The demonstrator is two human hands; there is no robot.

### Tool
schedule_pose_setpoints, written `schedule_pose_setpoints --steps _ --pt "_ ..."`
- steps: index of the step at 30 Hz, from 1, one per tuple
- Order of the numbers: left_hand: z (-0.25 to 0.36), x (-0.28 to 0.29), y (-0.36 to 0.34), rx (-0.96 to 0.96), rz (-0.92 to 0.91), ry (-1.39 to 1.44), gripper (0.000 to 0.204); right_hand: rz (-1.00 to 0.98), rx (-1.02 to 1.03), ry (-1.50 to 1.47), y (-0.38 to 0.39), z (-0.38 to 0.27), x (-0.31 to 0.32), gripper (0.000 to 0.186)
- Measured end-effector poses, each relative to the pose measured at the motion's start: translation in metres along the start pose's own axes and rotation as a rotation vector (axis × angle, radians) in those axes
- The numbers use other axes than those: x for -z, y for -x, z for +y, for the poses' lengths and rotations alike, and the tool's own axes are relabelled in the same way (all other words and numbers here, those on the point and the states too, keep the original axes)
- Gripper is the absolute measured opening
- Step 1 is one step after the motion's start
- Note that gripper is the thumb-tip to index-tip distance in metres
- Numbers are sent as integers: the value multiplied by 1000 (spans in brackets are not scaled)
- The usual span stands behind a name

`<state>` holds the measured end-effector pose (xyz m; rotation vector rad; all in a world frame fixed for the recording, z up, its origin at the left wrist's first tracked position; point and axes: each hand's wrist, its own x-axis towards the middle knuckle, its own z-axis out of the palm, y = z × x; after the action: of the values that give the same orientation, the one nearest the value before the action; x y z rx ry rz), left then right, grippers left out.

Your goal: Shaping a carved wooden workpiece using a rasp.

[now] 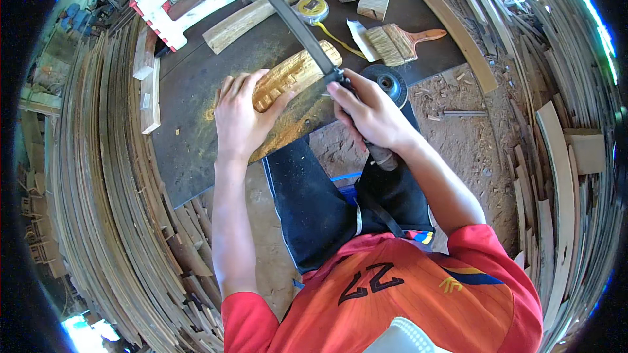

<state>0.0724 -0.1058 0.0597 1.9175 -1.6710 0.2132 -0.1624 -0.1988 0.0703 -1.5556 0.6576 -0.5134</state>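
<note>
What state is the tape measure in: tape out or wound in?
Out, at least partly: a yellow strip runs from the tape measure toward the brush.

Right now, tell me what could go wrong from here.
If the long black bar tool slips, it might catch the left hand, which grips the near end of the carved wood block. The right hand, closed around the tool's grip, is close to the black disc by the table edge; a stray swing could scrape knuckles on it.
</note>
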Motion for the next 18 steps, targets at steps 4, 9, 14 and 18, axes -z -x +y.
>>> schedule_pose_setpoints --steps 4,9,14,18 --pt "5 4 -6 -70 12 -48 50 63 99 261 26 -4 8 33" --pt "16 5 -19 -141 -17 -93 34 56 31 284 48 -3 21 35" --pt "15 8 -24 -100 -37 -2 12 103 188 350 55 12 28 36" --pt "-1 38 -25 20 23 208 11 96 222 330 58 17 33 35"
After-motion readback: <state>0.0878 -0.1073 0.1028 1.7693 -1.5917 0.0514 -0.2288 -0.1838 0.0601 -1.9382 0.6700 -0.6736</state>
